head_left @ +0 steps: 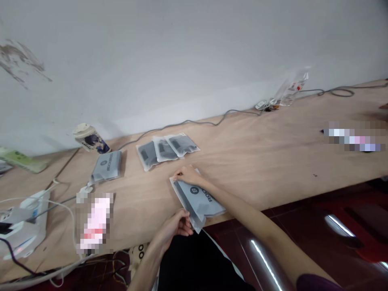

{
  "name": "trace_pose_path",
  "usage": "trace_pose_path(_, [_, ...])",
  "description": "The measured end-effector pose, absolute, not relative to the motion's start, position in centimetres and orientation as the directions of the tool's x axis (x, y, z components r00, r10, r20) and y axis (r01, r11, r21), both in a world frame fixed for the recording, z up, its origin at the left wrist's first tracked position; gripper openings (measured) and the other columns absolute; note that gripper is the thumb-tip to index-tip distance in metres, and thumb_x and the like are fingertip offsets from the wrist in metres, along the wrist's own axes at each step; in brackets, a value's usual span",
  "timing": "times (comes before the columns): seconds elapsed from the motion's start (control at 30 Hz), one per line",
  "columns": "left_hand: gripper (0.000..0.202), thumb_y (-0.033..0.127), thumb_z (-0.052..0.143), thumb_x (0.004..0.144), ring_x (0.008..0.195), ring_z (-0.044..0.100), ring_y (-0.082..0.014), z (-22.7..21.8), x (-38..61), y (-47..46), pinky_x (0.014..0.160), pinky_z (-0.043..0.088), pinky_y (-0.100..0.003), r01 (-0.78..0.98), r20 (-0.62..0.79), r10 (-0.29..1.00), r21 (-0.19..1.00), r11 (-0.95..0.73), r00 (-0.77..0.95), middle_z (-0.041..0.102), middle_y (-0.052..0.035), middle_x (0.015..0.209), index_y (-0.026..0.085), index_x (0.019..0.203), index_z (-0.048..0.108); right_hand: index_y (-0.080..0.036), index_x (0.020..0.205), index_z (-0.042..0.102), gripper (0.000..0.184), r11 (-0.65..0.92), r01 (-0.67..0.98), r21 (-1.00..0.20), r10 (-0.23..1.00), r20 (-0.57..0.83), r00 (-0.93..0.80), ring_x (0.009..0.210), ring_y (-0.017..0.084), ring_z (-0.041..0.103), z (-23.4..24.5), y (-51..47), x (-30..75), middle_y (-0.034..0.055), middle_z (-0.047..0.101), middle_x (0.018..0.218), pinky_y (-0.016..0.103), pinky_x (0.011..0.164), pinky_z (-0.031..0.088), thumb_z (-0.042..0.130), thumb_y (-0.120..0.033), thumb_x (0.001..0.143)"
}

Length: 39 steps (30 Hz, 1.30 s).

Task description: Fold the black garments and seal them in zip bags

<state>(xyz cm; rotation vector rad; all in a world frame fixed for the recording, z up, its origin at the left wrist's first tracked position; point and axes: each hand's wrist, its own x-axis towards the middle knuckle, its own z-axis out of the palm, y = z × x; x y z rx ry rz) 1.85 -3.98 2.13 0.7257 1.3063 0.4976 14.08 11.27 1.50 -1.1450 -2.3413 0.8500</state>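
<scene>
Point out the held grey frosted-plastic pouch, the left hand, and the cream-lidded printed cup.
Held grey frosted-plastic pouch (198,201): head view, logo panel.
Left hand (176,227): head view, back of hand.
Cream-lidded printed cup (91,139): head view, printed side.

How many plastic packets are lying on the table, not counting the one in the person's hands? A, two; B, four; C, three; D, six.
B, four: three overlapping packets plus a fourth packet lying apart; the held packet is excluded.

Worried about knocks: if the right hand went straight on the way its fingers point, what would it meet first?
The right hand would probably meet the leftmost of the three clear plastic bags, though depth is unclear here.
</scene>
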Motion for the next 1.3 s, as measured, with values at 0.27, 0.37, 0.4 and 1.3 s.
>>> trace_pose_path(0.27, [0.029, 0.044, 0.058, 0.070, 0.051, 0.059, -0.0092, 3.4, 2.4, -6.4, 0.052, 0.041, -0.020, 0.092, -0.655, 0.694, 0.743, 0.662, 0.298, 0.058, 0.0015, 0.061, 0.016, 0.066, 0.054, -0.022, 0.092, 0.075, 0.022, 0.496, 0.568, -0.657, 0.801, 0.093, -0.591, 0.091, 0.019, 0.066, 1.3, 11.4, 14.1, 0.0029, 0.074, 0.097, 0.025, 0.080, 0.041, 0.055, -0.031, 0.087])
trace_pose_path(0.37, [0.030, 0.045, 0.058, 0.071, 0.052, 0.059, -0.0091, 4.0, 2.9, -7.2, 0.052, 0.040, -0.020, 0.087, -0.645, 0.717, 0.756, 0.648, 0.264, 0.058, 0.0012, 0.062, 0.016, 0.065, 0.054, -0.023, 0.091, 0.075, 0.021, 0.506, 0.576, -0.642, 0.793, 0.083, -0.603, 0.090, 0.019, 0.066, 1.3, 11.5, 13.8, 0.0027, 0.074, 0.096, 0.026, 0.078, 0.041, 0.056, -0.030, 0.087])
trace_pose_path(0.4, [0.030, 0.045, 0.057, 0.071, 0.052, 0.059, -0.0093, 4.1, 3.1, -7.3, 0.052, 0.040, -0.020, 0.093, -0.648, 0.718, 0.755, 0.649, 0.254, 0.058, 0.0011, 0.062, 0.016, 0.065, 0.054, -0.024, 0.091, 0.075, 0.021, 0.508, 0.576, -0.640, 0.788, 0.077, -0.610, 0.089, 0.019, 0.066, 1.3, 11.4, 13.8, 0.0023, 0.074, 0.096, 0.026, 0.077, 0.041, 0.055, -0.030, 0.087])
trace_pose_path(1.3, [0.021, 0.036, 0.050, 0.071, 0.050, 0.061, -0.0108, 2.2, 1.2, -8.8, 0.048, 0.037, -0.020, 0.302, -0.672, 0.733, 0.724, 0.620, 0.108, 0.066, -0.0022, 0.071, 0.016, 0.069, 0.059, -0.021, 0.137, 0.044, 0.065, 0.577, 0.751, -0.322, 0.817, 0.232, -0.528, 0.135, 0.037, 0.027, 0.4, 0.7, 15.7, 0.0144, 0.033, 0.147, 0.065, 0.106, 0.012, 0.043, -0.060, 0.086])
